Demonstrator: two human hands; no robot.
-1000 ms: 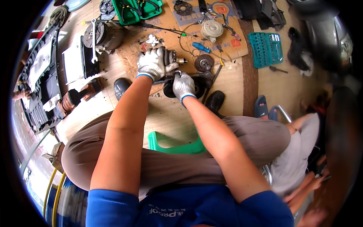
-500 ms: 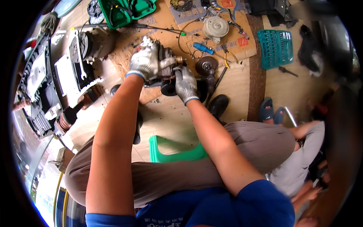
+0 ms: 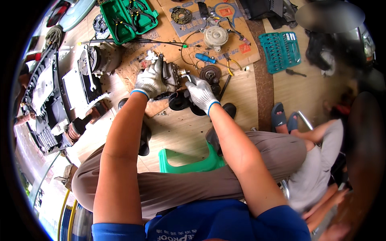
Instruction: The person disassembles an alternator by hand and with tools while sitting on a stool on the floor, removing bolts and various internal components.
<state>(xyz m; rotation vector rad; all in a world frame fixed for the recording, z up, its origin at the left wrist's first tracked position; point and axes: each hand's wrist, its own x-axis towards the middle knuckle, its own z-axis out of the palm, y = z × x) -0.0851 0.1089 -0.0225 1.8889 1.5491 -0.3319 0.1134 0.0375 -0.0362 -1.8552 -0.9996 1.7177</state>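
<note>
My left hand (image 3: 150, 82), in a white knitted glove with a blue cuff, is wrapped round the near left side of a dark metal machine part (image 3: 172, 77). A brass-coloured stub (image 3: 183, 73) points right from that part. Close by, my gloved right hand (image 3: 201, 93) has its fingers closed on a thin silvery tool (image 3: 189, 78), whose exact kind is too small to make out. Its tip lies beside the stub; whether they touch, I cannot tell. Black round rubber-like pieces (image 3: 178, 101) lie just below the part. A dark disc with a hub (image 3: 210, 73) is right of the stub.
Flattened cardboard (image 3: 130, 60) bears a round grey motor (image 3: 216, 37), a blue-handled screwdriver (image 3: 206, 58) and yellow-handled pliers (image 3: 230, 68). Behind is a green tool case (image 3: 120, 38); a teal socket case (image 3: 277, 52) lies right. A green stool (image 3: 189, 165) is below me. Someone's sandalled feet (image 3: 280, 120) are at right.
My right hand has drawn slightly right and turned, uncovering the silvery tool. My left thumb has moved back from the stub. The whole view has shifted a little.
</note>
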